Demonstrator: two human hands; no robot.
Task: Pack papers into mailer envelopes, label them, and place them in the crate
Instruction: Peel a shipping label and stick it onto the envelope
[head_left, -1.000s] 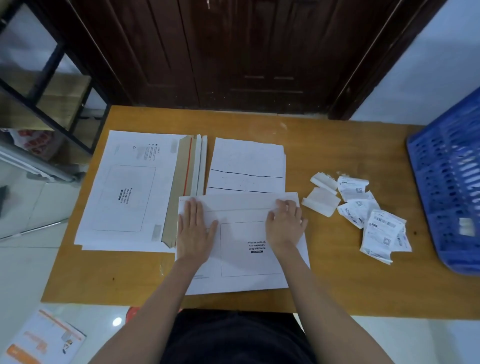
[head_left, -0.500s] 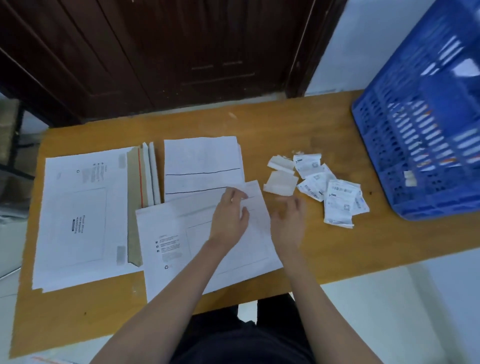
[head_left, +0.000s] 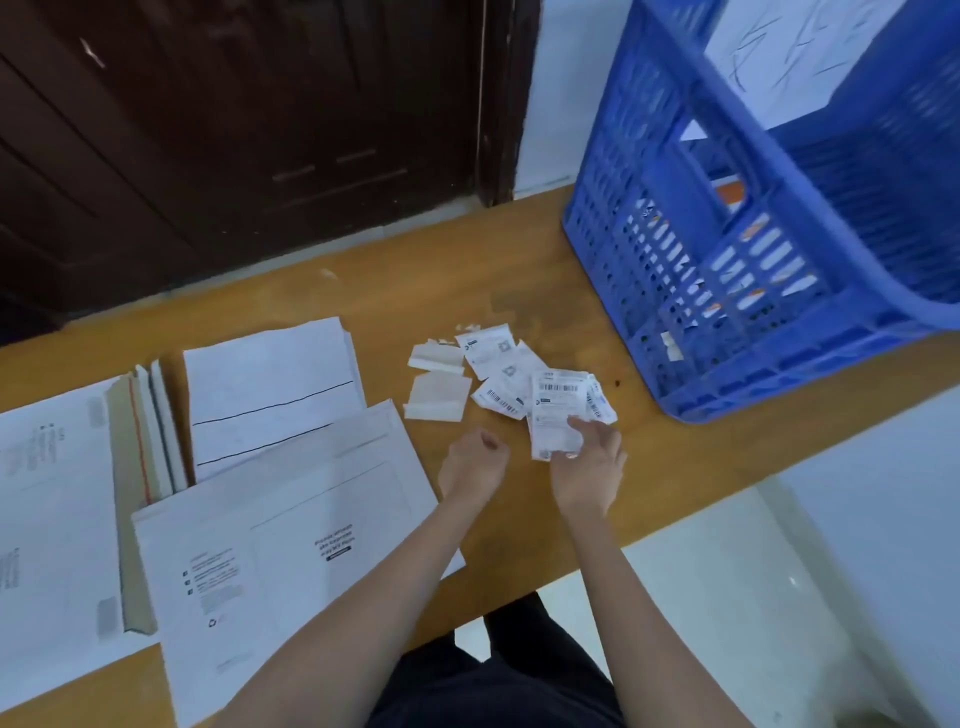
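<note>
A white mailer envelope (head_left: 291, 551) lies flat on the wooden table (head_left: 426, 291) near its front edge, printed side up. Behind it sits a stack of white papers (head_left: 270, 384) with black lines. To the right is a pile of shipping labels (head_left: 496, 358). My right hand (head_left: 589, 467) pinches the nearest label (head_left: 553, 410) at its lower edge, thumb on top. My left hand (head_left: 475, 465) hovers beside it over bare table, fingers loosely curled and holding nothing. The blue plastic crate (head_left: 753, 270) stands at the right end of the table, with white envelopes inside.
A stack of spare mailers (head_left: 52, 519) lies at the left, and several more stand on edge (head_left: 145, 441) beside it. Peeled backing strips (head_left: 436, 400) lie left of the labels. A dark wooden door (head_left: 249, 130) is behind the table.
Both hands left the envelope and moved right to the label pile. My right hand has taken hold of a label. The view swung right, bringing the crate closer.
</note>
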